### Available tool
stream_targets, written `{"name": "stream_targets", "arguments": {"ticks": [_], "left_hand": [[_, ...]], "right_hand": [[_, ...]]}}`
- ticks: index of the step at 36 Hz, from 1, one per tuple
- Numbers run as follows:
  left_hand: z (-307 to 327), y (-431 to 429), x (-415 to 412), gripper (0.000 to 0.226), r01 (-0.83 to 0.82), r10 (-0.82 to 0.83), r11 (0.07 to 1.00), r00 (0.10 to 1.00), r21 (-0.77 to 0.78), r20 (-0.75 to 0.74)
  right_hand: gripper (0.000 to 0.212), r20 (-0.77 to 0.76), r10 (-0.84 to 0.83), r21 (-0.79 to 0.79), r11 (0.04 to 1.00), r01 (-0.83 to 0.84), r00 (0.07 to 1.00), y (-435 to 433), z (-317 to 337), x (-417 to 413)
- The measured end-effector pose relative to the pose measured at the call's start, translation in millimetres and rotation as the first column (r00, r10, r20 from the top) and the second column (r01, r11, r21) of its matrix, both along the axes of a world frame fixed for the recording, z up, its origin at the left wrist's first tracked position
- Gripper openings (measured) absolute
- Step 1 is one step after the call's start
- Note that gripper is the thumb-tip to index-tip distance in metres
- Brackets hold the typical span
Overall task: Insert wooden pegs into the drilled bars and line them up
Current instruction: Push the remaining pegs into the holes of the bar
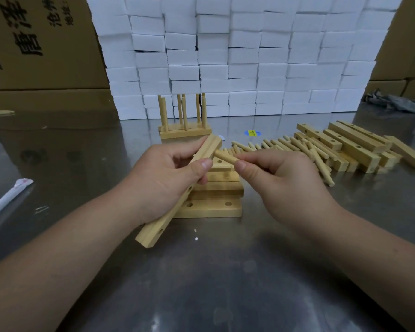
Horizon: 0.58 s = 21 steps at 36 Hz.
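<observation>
My left hand (pixel 163 178) grips a long drilled wooden bar (pixel 158 226), held slanted above the table with its holes facing right. My right hand (pixel 278 173) pinches a short wooden peg (pixel 227 158) between thumb and fingers, its tip close to the bar's upper part. Under both hands lies a stack of drilled bars (pixel 213 209). Behind it stand bars with upright pegs (pixel 185 116) fitted in them. Loose pegs (pixel 285 146) lie in a row to the right.
More drilled bars (pixel 352 144) are piled at the right on the steel table (pixel 225 283). A wall of white foam blocks (pixel 237 56) stands behind, with cardboard boxes (pixel 38 44) on the left. A white wrapped stick (pixel 7 200) lies at the left edge.
</observation>
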<state>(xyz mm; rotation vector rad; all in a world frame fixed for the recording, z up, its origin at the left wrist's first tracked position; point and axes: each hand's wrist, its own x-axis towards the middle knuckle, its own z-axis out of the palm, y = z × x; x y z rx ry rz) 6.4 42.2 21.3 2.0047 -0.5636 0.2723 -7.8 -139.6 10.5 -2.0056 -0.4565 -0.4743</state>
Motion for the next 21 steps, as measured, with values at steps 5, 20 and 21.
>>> {"name": "stream_targets", "arguments": {"ticks": [5, 20, 21], "left_hand": [[1.1, 0.3, -0.1, 0.027, 0.019, -0.019, 1.0, 1.0, -0.022, 0.005], [0.4, -0.1, -0.1, 0.032, -0.013, 0.013, 1.0, 1.0, 0.016, 0.022], [0.8, -0.6, -0.3, 0.032, -0.008, 0.008, 1.0, 1.0, 0.005, 0.024]], "right_hand": [[0.019, -0.063, 0.064, 0.149, 0.987, -0.054, 0.996, 1.6, 1.6, -0.7], [0.026, -0.321, 0.194, 0.44, 0.897, -0.035, 0.927, 2.9, -0.1, 5.8], [0.027, -0.332, 0.219, 0.46, 0.887, -0.045, 0.918, 2.7, -0.1, 6.1]]}}
